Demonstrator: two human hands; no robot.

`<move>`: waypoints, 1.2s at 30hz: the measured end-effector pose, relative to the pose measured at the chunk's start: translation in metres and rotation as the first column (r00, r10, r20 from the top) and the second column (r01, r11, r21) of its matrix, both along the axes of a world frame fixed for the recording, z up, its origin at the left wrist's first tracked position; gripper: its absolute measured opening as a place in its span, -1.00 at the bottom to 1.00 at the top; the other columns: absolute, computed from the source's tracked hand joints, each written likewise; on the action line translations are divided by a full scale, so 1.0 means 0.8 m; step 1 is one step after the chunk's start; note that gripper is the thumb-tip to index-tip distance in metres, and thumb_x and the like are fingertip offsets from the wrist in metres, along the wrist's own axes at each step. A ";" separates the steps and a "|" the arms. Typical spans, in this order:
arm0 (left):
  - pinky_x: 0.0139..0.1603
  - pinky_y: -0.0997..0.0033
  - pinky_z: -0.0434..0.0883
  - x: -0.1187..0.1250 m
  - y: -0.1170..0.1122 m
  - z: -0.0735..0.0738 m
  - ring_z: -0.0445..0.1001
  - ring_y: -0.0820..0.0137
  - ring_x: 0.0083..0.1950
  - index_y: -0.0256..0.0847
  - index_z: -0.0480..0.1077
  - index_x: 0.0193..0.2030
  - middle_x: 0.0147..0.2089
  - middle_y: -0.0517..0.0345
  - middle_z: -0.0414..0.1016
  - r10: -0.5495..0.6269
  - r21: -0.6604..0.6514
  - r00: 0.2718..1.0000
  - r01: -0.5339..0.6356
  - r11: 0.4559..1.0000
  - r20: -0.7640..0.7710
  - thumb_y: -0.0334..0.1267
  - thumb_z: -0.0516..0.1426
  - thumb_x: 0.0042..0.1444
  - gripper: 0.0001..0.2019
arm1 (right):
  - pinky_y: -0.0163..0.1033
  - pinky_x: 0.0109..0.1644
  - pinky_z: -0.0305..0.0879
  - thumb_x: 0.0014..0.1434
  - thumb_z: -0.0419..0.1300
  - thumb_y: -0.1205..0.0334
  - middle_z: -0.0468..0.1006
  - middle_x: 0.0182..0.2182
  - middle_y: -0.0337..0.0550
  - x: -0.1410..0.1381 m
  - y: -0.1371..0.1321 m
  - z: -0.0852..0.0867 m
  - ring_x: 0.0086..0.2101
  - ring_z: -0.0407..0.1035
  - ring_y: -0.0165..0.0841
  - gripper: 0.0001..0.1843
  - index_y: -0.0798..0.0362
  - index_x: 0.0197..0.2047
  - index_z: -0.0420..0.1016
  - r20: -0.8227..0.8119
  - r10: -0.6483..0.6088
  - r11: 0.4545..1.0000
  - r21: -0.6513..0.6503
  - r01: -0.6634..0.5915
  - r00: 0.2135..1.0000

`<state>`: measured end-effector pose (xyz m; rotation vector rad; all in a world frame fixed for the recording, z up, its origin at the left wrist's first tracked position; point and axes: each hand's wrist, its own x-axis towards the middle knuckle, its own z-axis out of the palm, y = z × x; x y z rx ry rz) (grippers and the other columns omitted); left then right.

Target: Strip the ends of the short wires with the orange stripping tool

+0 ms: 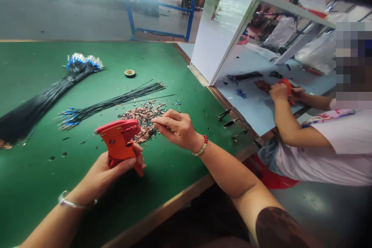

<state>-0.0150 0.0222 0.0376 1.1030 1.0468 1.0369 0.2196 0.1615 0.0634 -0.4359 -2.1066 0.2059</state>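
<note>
My left hand [123,164] is wrapped round the handles of an orange-red wire stripper [116,137], its head pointing up above the green table. To the right of it, my right hand [177,128] has thumb and fingers pinched together. What sits in that pinch, if anything, is too small to make out. Beneath and behind the two hands lies a heap of copper and black wire scraps [141,114]. Just beyond it rests a small bundle of black wires [122,99] with blue and silvery ends.
A thick bundle of black wires [55,89] lies on the left of the green table [35,190]. Behind the small bundle is a roll of tape [130,73]. A white upright panel [221,35] stands at the right, beyond which a co-worker's hand [279,92] is by another orange tool.
</note>
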 end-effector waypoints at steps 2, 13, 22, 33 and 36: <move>-0.16 0.20 0.67 0.001 -0.001 0.000 0.69 0.15 -0.23 -0.20 0.49 0.07 -0.22 -0.03 0.67 -0.011 -0.003 1.000 0.011 1.000 0.006 -0.13 0.31 0.27 -0.69 | -0.34 -0.19 0.50 0.51 0.18 0.16 0.63 -0.30 -0.17 0.001 0.001 0.000 -0.29 0.53 -0.46 -0.76 0.05 0.00 0.67 0.018 -0.019 1.000 0.001 0.019 1.000; -0.17 0.24 0.63 0.030 -0.009 0.043 0.65 0.19 -0.29 -0.22 0.55 -0.06 -0.31 0.04 0.66 0.132 -0.099 0.991 -0.135 0.986 -0.038 -0.07 0.38 0.15 -0.67 | -0.32 -0.20 0.46 0.54 0.12 0.13 0.66 -0.25 -0.15 0.005 -0.004 0.008 -0.28 0.53 -0.46 -0.71 0.01 0.03 0.66 0.167 -0.051 0.994 0.100 0.035 0.985; -0.19 0.22 0.61 0.033 -0.010 0.045 0.64 0.18 -0.30 -0.22 0.54 -0.09 -0.34 0.07 0.65 0.182 -0.112 0.982 -0.186 0.976 -0.046 0.01 0.43 0.08 -0.60 | -0.32 -0.18 0.44 0.55 0.10 0.12 0.66 -0.24 -0.13 0.004 -0.004 0.008 -0.27 0.52 -0.46 -0.69 0.01 0.03 0.67 0.175 -0.040 0.997 0.066 0.029 0.984; -0.25 0.27 0.58 0.030 -0.011 0.040 0.61 0.25 -0.38 -0.17 0.52 -0.13 -0.38 0.11 0.60 0.192 -0.054 0.973 -0.200 0.978 -0.127 0.00 0.39 0.13 -0.66 | -0.32 -0.17 0.47 0.56 0.09 0.13 0.68 -0.23 -0.14 0.005 -0.003 0.008 -0.26 0.55 -0.46 -0.68 0.01 0.03 0.67 0.148 -0.032 0.997 0.077 0.021 0.989; -0.28 0.28 0.58 0.032 -0.011 0.039 0.60 0.27 -0.41 -0.18 0.51 -0.11 -0.41 0.13 0.60 0.200 -0.051 0.972 -0.207 0.977 -0.121 -0.01 0.39 0.14 -0.66 | -0.33 -0.19 0.47 0.56 0.08 0.13 0.68 -0.23 -0.14 0.005 -0.003 0.009 -0.26 0.55 -0.46 -0.68 0.02 0.03 0.67 0.142 -0.024 0.996 0.083 0.012 0.990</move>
